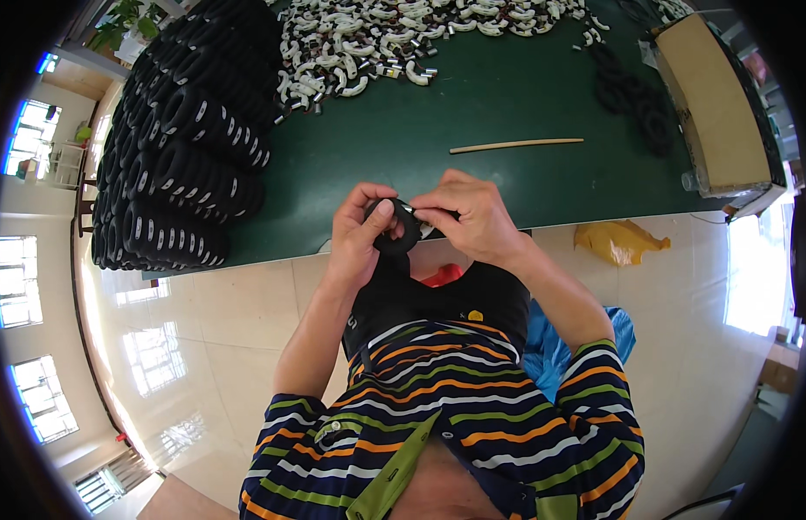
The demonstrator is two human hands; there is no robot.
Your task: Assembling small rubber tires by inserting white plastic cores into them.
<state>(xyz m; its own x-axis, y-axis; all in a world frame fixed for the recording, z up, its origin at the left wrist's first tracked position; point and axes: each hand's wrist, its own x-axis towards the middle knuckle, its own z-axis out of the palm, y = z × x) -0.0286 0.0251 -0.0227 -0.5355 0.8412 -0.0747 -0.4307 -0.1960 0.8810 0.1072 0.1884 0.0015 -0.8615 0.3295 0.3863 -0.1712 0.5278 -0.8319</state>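
Observation:
My left hand (355,232) grips a black ring (406,230) just in front of the table's near edge, its thumb lying across the ring's face. At the ring's right side, the fingers of my right hand (474,212) are pinched together. A small pale piece (426,231) shows under those fingertips, partly covered by them; whether it is joined to the ring I cannot tell. Beyond my hands, a thin wooden stick (516,146) lies on the green table (368,143).
Tall stacks of black rings (191,173) fill the table's left side. White curved pieces (360,39) with metal ends are heaped at the back. More dark rings (633,100) and a cardboard box (715,104) are at right. Yellow (620,241) and blue (550,351) plastic bags lie below.

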